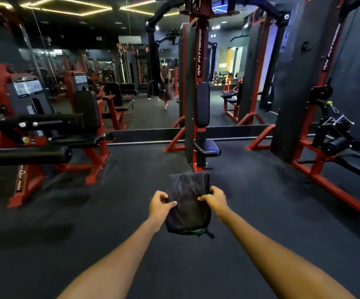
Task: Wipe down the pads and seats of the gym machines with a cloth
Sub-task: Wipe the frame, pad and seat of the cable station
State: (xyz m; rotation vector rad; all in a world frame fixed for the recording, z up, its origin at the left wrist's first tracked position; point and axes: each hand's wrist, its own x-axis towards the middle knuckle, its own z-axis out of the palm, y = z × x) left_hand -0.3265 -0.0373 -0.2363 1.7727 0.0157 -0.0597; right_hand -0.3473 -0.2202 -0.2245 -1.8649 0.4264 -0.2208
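While held out over dark floor [66, 234], folded dark grey cloth [187, 203] spans both hands; left hand [159, 207] fingers pinch left edge; right hand [214, 199] fingers clamp right edge.

"RN FITNESS" runs in white letters down the red upright [199, 52] of the centre machine [194, 93], above its black back pad [202, 104]. The same lettering, only partly legible, runs down the red post [331, 50] of the machine to the right of it, and along the red leg [20, 180] of the machine to the left. The placards [28, 87] on the left-hand machines are too blurred to read.
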